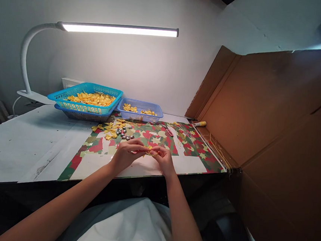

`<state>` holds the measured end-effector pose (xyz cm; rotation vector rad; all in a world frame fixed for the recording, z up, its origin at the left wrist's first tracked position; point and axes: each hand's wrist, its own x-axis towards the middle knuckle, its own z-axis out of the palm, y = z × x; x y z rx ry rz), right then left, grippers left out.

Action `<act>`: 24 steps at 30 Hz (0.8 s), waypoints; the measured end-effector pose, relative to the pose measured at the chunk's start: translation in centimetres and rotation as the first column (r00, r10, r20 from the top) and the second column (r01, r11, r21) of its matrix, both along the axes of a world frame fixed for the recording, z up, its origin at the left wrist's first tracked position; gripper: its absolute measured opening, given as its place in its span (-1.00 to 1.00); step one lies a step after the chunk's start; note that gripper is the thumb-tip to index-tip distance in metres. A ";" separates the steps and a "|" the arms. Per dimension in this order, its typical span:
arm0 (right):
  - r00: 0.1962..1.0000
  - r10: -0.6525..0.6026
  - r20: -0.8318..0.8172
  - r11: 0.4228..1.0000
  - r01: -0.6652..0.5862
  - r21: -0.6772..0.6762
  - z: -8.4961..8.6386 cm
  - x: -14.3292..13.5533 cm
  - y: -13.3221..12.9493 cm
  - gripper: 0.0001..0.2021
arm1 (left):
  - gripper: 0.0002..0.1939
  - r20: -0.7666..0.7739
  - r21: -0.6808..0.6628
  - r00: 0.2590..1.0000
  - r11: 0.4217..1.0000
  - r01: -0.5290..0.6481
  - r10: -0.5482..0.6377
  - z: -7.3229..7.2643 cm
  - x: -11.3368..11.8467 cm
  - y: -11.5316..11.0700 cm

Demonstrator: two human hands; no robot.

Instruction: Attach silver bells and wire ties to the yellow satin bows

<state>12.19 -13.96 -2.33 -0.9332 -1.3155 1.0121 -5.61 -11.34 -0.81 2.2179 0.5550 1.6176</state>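
Note:
Above the front of the table, my left hand (129,153) and my right hand (162,159) meet with their fingertips pinched together. Between them is a small yellow ribbon bow (150,148) with a thin gold cord (152,153) curving below it; the fingers partly cover both. Just beyond my left hand lie several silver bells (124,133). Loose yellow bows (110,130) are scattered to the left of the bells. Thin gold strands (133,123) lie behind them.
A turquoise basket (84,106) full of yellow bows sits on another basket at the back left. Beside it stands a blue-violet basket (141,115). A pink-handled tool (169,131) and a thread spool (200,124) lie farther right. Cardboard (276,108) walls the right side; a lamp (120,30) hangs overhead.

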 end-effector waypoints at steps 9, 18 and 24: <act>0.998 0.055 -0.006 0.998 -0.054 0.039 0.3 -0.1 0.0 -0.79 | -0.83 -0.017 0.024 1.000 1.000 0.012 -0.011 0.2 0.0 0.0; 1.000 0.005 0.010 0.998 -0.006 0.067 0.3 -0.1 0.2 -0.80 | -0.83 -0.044 0.042 0.999 0.999 0.017 -0.015 0.3 0.0 0.0; 1.000 -0.022 0.014 0.998 0.021 0.065 0.1 -0.1 0.3 -0.79 | -0.81 -0.045 0.059 0.999 0.998 0.001 0.001 0.2 0.1 0.0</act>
